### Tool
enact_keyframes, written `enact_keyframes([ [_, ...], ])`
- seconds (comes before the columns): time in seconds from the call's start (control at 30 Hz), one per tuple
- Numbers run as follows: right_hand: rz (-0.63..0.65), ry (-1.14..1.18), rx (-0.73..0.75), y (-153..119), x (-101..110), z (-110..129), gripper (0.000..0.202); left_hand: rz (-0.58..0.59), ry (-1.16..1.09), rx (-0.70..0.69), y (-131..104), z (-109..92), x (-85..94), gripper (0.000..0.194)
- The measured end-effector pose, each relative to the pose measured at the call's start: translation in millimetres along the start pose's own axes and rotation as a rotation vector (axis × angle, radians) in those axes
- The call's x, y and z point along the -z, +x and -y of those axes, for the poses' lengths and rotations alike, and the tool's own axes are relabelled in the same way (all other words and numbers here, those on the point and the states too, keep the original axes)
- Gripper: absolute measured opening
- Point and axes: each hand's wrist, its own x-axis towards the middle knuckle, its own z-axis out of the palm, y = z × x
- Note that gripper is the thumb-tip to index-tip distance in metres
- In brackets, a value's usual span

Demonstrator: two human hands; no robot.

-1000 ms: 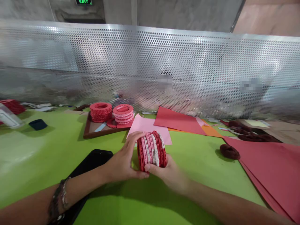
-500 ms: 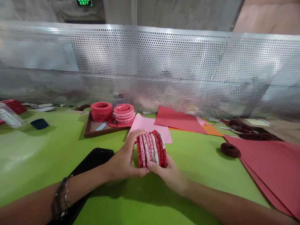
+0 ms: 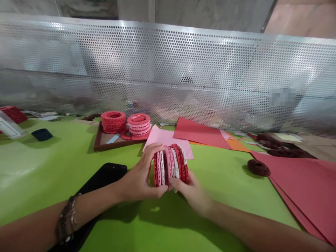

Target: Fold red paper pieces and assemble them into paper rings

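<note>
So both hands are on one bundle of red, pink and white rings (image 3: 172, 166), held on edge just above the green table (image 3: 126, 227). The left hand (image 3: 143, 175) has its fingers over the top and thumb underneath, grasping the left end, and the right hand (image 3: 193, 190) grips the right end with its thumb across the near side. There's a narrow gap showing among the rings, left of the middle. A black phone (image 3: 109, 175) lies partly under the left forearm. Behind the bundle there's a pink sheet (image 3: 154, 135), and to its left a brown tray (image 3: 97, 140) with a red ring stack (image 3: 113, 122) and a pink-and-red ring stack (image 3: 139, 125), side by side. Over on the right, a dark brown coil (image 3: 258, 168) sits just beside some big red sheets (image 3: 301, 182).
</note>
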Motion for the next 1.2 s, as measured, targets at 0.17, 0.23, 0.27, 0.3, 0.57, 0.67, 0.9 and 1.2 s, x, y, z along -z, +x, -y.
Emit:
enact_keyframes([
  [0.17, 0.015, 0.041, 0.002, -2, 1, 0, 0.017, -0.028, 0.049, 0.05, -2, -2, 0.3, 0.074],
  [0.23, 0.011, 0.043, 0.009, -3, -1, 1, 0.021, -0.018, 0.062, 0.046, -2, -2, 0.1, 0.076],
  [0.27, 0.004, 0.032, 0.016, -3, -1, 1, 0.022, -0.016, 0.062, 0.043, -2, -3, -0.1, 0.078],
  [0.3, -0.002, 0.015, 0.022, -3, -2, 0, 0.022, -0.017, 0.061, 0.04, -2, -3, -0.3, 0.079],
  [0.57, -0.021, -0.018, 0.061, -2, -2, -3, 0.018, 0.005, 0.093, -0.006, 1, -3, 2.6, 0.072],
  [0.67, -0.07, -0.016, 0.122, -1, 0, -2, 0.017, 0.01, 0.086, 0.01, 1, -2, 3.1, 0.072],
  [0.9, 0.022, 0.004, 0.075, -2, 1, 0, 0.027, 0.004, 0.074, 0.065, 0, 0, 2.5, 0.071],
  [1.2, 0.138, 0.004, 0.059, 5, 6, 2, 0.038, 0.042, 0.167, 0.082, 4, -8, 12.3, 0.072],
])
